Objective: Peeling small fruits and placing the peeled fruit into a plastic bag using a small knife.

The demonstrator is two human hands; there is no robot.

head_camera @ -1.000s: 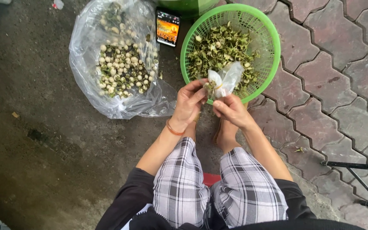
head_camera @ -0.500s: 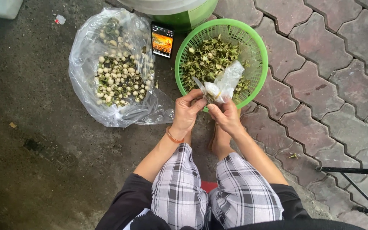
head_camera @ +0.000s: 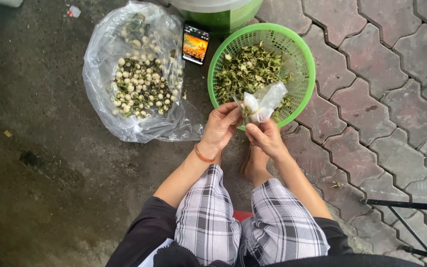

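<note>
My left hand (head_camera: 221,126) and my right hand (head_camera: 264,137) meet just in front of a green plastic basket (head_camera: 302,59). Together they pinch a small clear plastic bag (head_camera: 264,101) with something pale inside it; the bag sticks up over the basket's near rim. The basket holds a heap of green husks (head_camera: 248,71). To the left lies a large clear plastic bag (head_camera: 105,64) spread open on the ground, with many small round pale seeds (head_camera: 142,86) in it. An orange band sits on my left wrist.
A phone (head_camera: 195,43) with a lit screen lies between the big bag and the basket. A green bucket (head_camera: 218,12) stands behind them. Dark concrete lies to the left, paving blocks to the right. A black metal stand's legs (head_camera: 406,207) are at lower right. My knees are in checked trousers.
The view has shifted a little, so bags and basket sit lower in the frame. Both hands stay together on the small bag, turning it slightly.
</note>
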